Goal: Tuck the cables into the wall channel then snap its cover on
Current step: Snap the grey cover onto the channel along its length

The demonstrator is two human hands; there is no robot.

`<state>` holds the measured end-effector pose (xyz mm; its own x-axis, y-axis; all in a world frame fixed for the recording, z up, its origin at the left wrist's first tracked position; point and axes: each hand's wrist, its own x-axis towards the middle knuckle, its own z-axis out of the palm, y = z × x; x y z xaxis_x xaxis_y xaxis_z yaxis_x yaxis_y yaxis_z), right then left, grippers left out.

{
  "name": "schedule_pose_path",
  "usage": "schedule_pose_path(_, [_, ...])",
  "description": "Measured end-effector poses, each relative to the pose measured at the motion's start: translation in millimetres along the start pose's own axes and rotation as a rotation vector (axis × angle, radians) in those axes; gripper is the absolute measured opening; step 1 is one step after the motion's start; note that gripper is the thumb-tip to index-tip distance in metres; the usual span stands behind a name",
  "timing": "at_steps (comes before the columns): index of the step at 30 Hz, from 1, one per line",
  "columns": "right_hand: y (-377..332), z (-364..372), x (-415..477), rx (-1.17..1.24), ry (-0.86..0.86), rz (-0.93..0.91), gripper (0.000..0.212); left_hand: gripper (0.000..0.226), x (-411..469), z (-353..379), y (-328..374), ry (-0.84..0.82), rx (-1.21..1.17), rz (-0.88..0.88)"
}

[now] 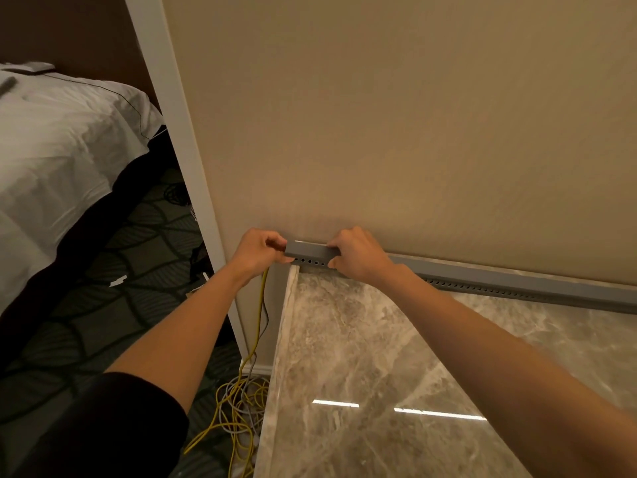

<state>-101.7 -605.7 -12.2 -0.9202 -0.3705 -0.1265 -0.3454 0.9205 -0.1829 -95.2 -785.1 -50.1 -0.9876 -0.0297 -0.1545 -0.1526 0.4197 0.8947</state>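
Note:
A long grey channel with a row of small holes runs along the foot of the beige wall, just above a marble counter. Its grey cover sits on top along the whole visible length. My left hand grips the channel's left end, fingers curled round it. My right hand pinches the channel a short way to the right, thumb below and fingers over the top. Yellow and grey cables drop from the left end down the counter's side into a loose tangle on the floor.
A white door frame stands left of the wall. Beyond it a bed with white sheets sits on dark patterned carpet. The counter's left edge falls away beside the cables.

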Motion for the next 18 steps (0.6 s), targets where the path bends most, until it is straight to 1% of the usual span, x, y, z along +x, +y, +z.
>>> schedule_pose_path(6, [-2.3, 0.1, 0.8, 0.007, 0.008, 0.04, 0.025, 0.022, -1.4, -3.4, 3.3, -0.063, -0.005, -0.007])
schedule_pose_path(9, [-3.6, -1.9, 0.5, 0.016, -0.014, 0.052, 0.027, 0.026, -1.8, -5.8, 3.7, -0.082, -0.014, -0.026])
schedule_pose_path(12, [-4.8, -4.3, 1.2, 0.025, -0.045, 0.04, 0.028, 0.027, -2.3, -7.0, 5.9, -0.136, 0.012, -0.024])
schedule_pose_path(16, [-4.7, -6.5, 1.4, 0.061, -0.074, 0.046, 0.029, 0.009, -0.4, -14.0, 14.2, -0.225, 0.116, -0.025])
schedule_pose_path(18, [-4.7, -8.0, 1.3, 0.085, -0.077, 0.058, 0.032, 0.013, 2.4, -13.4, 17.1, -0.209, 0.139, -0.011])
